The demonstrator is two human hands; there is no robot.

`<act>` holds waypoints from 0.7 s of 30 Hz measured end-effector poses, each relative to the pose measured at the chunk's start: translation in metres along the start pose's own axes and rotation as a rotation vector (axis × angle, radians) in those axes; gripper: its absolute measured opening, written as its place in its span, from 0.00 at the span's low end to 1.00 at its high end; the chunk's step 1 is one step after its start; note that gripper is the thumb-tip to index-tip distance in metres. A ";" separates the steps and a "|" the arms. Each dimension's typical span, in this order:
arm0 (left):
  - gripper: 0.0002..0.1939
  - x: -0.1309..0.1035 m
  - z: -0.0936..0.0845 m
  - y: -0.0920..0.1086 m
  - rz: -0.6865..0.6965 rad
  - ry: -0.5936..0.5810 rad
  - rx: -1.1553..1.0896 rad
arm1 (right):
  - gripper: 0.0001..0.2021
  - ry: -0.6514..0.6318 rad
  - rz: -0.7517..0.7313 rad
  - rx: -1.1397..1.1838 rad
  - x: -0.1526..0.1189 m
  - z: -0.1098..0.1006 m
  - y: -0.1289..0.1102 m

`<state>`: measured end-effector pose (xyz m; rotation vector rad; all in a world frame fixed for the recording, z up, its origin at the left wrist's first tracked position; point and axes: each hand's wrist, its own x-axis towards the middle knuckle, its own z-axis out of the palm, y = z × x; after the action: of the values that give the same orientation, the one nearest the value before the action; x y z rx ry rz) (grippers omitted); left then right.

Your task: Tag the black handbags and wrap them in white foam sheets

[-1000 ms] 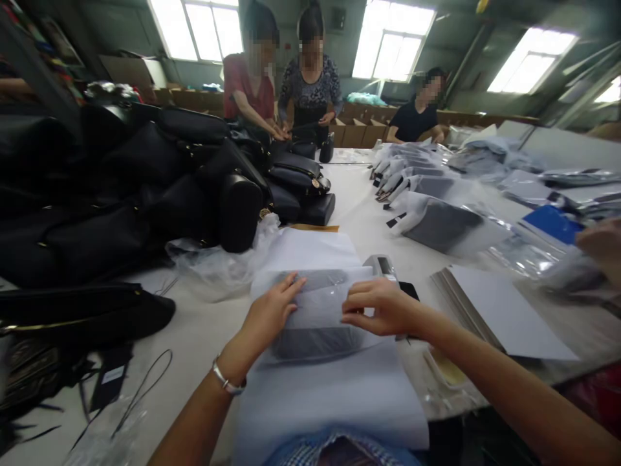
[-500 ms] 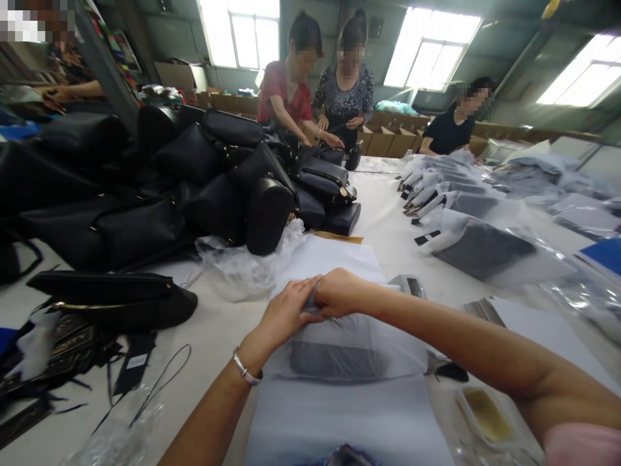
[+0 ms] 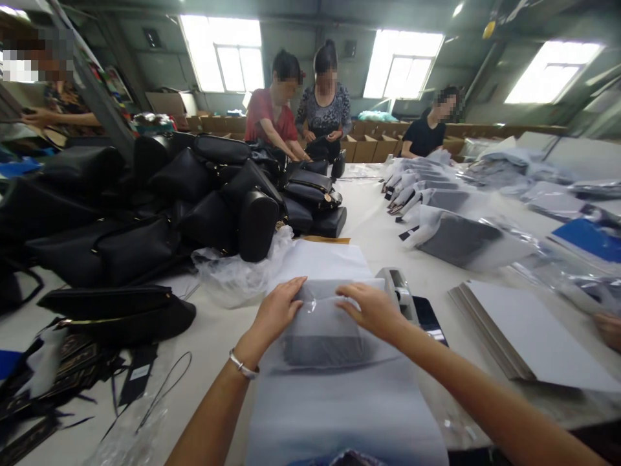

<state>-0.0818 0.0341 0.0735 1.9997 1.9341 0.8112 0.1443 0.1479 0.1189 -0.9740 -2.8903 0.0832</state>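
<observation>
A dark item wrapped in thin translucent white paper, a flat package (image 3: pixel 323 346), lies in front of me on white sheets (image 3: pixel 339 408). My left hand (image 3: pixel 280 309) rests on the package's upper left edge, its fingers stretched and the thumb apart. Over the upper right part is my right hand (image 3: pixel 373 309), with fingers spread and slightly bent; whether the fingertips touch the paper I cannot tell. A small shiny patch shows on the wrapping between the hands. Just beyond my right hand stands a pale boxy device (image 3: pixel 398 290), with a dark flat phone-like object (image 3: pixel 431 318) beside it.
Black handbags (image 3: pixel 136 249) are heaped at the left, with a dark pouch (image 3: pixel 116 310) and tags (image 3: pixel 138 375) nearer. Wrapped packages (image 3: pixel 456 236) line the right side. A stack of grey boards (image 3: pixel 528 336) lies at right. Several people work around the table.
My right hand has moved right, away from my left hand, and its fingers have spread. A shiny patch now shows on the wrapping. The camera view has shifted, bringing the boards into sight.
</observation>
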 end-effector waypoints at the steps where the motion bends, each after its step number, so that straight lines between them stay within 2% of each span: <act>1: 0.27 -0.001 0.003 0.007 -0.012 0.027 0.012 | 0.14 0.047 -0.058 0.082 -0.020 0.005 -0.006; 4: 0.23 -0.007 0.020 0.029 0.025 0.090 0.118 | 0.25 0.102 -0.268 0.223 -0.070 0.030 -0.024; 7: 0.26 -0.013 0.045 0.038 0.098 0.050 0.278 | 0.38 0.077 -0.323 0.194 -0.093 0.064 -0.035; 9: 0.30 -0.012 0.055 0.031 0.103 -0.015 0.301 | 0.35 0.084 -0.312 0.155 -0.095 0.081 -0.035; 11: 0.31 -0.006 0.055 0.020 0.108 -0.066 0.241 | 0.32 0.099 -0.304 0.126 -0.088 0.087 -0.032; 13: 0.31 -0.002 0.044 0.010 0.095 -0.038 0.131 | 0.34 0.088 -0.316 0.129 -0.078 0.077 -0.028; 16: 0.32 -0.008 0.014 0.007 0.018 0.160 -0.025 | 0.37 0.052 -0.325 0.191 -0.056 0.040 -0.021; 19: 0.29 -0.026 -0.009 0.015 -0.090 0.351 -0.082 | 0.29 0.104 -0.265 0.237 -0.023 0.001 -0.006; 21: 0.27 -0.035 -0.012 0.019 -0.176 0.424 -0.083 | 0.26 0.155 -0.216 0.218 0.002 -0.015 0.008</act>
<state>-0.0710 -0.0043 0.0862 1.6797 2.2128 1.3268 0.1489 0.1556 0.1338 -0.6001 -2.7509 0.2870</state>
